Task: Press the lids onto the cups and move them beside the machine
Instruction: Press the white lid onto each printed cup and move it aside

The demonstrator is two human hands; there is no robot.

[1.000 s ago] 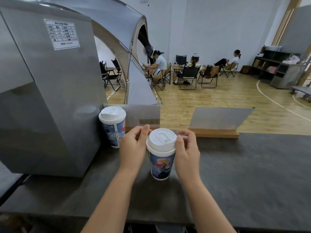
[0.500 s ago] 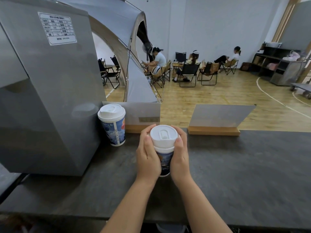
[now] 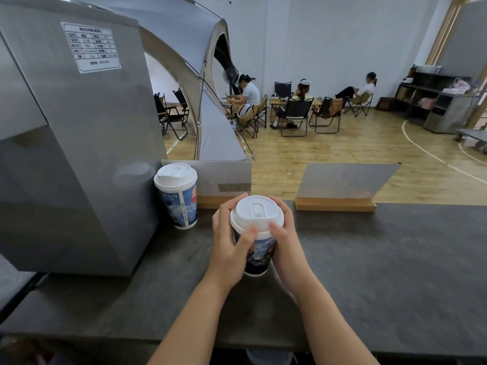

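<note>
In the head view, the printed paper cup (image 3: 257,252) with its white plastic lid (image 3: 256,216), now drawn nearer the dark worktop's (image 3: 395,259) near edge, is gripped by the left hand (image 3: 229,245) and right hand (image 3: 286,239), thumbs shifted onto the lid's rim, so pressing is judged underway, while a second lidded cup (image 3: 178,196) already stands beside the grey metal machine (image 3: 73,143).

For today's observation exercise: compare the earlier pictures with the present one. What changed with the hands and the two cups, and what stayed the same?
The left hand and right hand closed from the rim to wrap the near cup, thumbs now on its lid. The lidded cup beside the machine stayed put on the counter.
</note>
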